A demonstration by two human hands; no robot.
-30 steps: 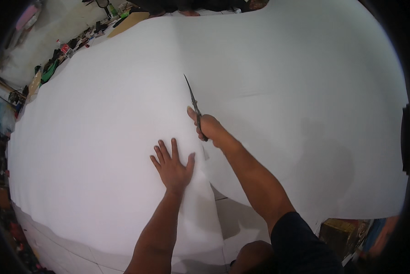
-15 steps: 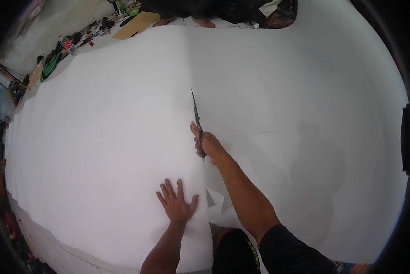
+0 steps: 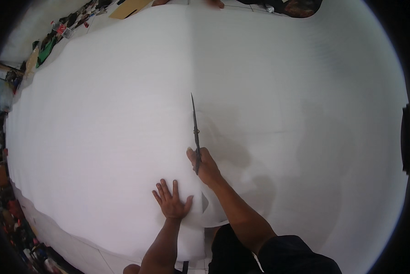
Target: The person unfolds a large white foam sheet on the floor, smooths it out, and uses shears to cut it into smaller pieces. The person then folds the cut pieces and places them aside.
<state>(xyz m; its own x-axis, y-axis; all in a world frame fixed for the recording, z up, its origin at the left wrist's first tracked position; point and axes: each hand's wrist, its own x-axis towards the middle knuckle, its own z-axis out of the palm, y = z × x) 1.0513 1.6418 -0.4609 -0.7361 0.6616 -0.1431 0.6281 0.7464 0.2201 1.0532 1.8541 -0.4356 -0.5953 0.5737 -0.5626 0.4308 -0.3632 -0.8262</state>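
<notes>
My right hand (image 3: 205, 166) grips a pair of long dark scissors (image 3: 196, 131), its blades pointing away from me. The scissors lie along the line where a bright left part and a greyer right part of a large white sheet (image 3: 100, 114) meet. Nearer to me, the sheet is parted below my right hand, and its right edge curls up beside my forearm. My left hand (image 3: 172, 205) rests flat on the bright part, fingers spread, left of that opening. Whether the blades are spread or closed is hard to make out.
At the far edge, part of another person's bare foot (image 3: 214, 3) shows. A cardboard piece (image 3: 128, 8), a plastic bottle (image 3: 61, 29) and a green cloth-like thing (image 3: 46, 51) lie at the far left. Assorted clutter lines the left side. Tiled floor (image 3: 93, 251) shows at lower left.
My right hand and the scissors have come back toward me, closer to my left hand. The view has shifted, so the far edge sits higher. My left hand stays flat on the sheet.
</notes>
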